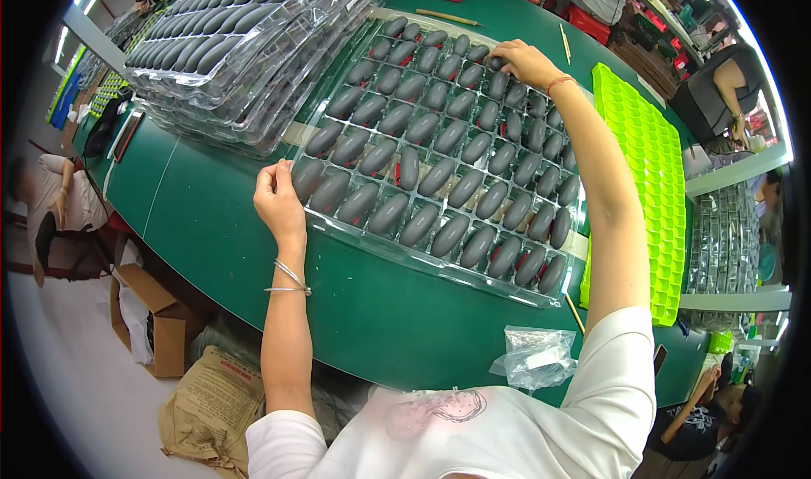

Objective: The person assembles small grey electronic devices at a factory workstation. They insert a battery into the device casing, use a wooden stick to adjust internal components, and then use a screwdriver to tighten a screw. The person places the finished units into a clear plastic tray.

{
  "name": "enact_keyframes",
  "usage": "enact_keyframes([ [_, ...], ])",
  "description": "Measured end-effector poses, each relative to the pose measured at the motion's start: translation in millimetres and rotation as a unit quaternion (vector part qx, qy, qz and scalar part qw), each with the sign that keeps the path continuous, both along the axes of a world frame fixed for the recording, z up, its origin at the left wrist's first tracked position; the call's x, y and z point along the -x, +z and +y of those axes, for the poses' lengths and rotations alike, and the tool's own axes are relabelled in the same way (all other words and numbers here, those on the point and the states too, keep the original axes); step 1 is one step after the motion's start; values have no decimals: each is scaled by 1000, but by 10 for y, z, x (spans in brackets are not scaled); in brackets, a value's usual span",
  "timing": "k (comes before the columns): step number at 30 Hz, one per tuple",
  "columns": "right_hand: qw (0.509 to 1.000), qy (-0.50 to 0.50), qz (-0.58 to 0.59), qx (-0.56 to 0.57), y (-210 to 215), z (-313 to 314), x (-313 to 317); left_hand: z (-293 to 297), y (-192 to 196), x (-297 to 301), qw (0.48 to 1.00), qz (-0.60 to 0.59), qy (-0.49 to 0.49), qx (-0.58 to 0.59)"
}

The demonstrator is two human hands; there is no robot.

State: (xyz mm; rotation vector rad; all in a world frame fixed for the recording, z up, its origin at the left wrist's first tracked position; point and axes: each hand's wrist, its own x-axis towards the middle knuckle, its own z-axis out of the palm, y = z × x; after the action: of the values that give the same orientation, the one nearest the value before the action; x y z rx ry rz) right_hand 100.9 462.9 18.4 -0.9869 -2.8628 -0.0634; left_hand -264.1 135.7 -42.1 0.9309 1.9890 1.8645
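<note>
A clear plastic tray point(372, 238) lies on the green table point(220, 234) in front of me, its pockets filled with several grey oval shells point(438, 177), some with red parts beside them. My left hand point(277, 198) pinches the tray's near left corner, next to the nearest grey shell. My right hand point(525, 61) reaches to the tray's far edge, with its fingers closed on a grey shell point(497, 60) in the back row. A bracelet sits on my left wrist and a red string on my right.
A stack of clear trays point(245, 48) full of grey shells stands at the far left. A bright green empty grid tray point(646, 183) lies to the right. A small clear plastic bag point(536, 356) rests near me. People sit around; a cardboard box point(156, 318) is on the floor.
</note>
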Motion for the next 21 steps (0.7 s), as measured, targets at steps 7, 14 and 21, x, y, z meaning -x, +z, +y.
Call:
enact_keyframes([
  [7,996,-5,57,70,-13,-8,50,-31,13,9,1000,5,6,20],
  [14,969,-184,162,38,-4,400,492,-12,-18,22,1000,2,6,0],
  [21,991,-107,77,10,-490,1430,1097,-55,116,-25,995,-91,-33,23],
])
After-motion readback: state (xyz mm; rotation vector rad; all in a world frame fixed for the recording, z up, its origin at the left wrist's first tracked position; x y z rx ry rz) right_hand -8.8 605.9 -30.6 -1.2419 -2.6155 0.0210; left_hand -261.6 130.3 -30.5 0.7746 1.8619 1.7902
